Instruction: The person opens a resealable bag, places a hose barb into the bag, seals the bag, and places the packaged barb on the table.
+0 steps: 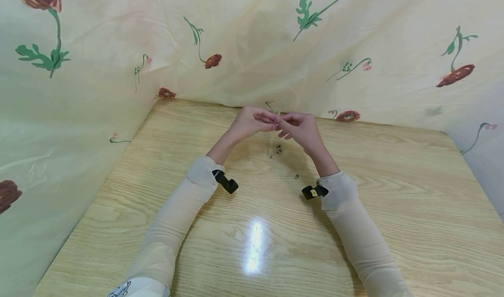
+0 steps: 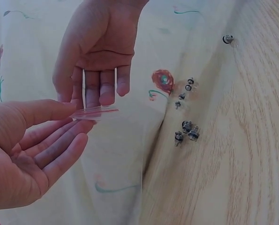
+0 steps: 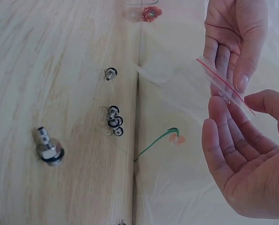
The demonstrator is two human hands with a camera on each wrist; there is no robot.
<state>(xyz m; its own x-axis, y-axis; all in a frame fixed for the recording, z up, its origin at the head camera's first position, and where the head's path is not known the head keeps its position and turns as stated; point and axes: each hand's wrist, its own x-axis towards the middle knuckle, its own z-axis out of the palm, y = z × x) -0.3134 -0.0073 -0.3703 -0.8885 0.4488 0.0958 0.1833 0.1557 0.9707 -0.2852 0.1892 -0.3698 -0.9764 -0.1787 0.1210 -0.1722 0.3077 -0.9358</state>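
Both hands meet near the table's far edge over a small clear zip bag [image 3: 214,77] with a red line along its mouth. Thumb and fingers of my left hand [image 1: 252,123] pinch the bag at its top. My right hand [image 1: 302,131] grips the bag's other side, its thumb at the red line and its fingers beneath. Below the hands lie several small metal barbed fittings [image 1: 278,151] with black rings. One fitting [image 3: 50,146] sits apart from the cluster, closer to the right wrist.
The wood-grain table [image 1: 252,222] ends just beyond the hands. A flowered cloth [image 1: 252,47] hangs behind it and along the left side. Black wrist straps [image 1: 225,182] stick out from both sleeves. Light glares off the front of the tabletop.
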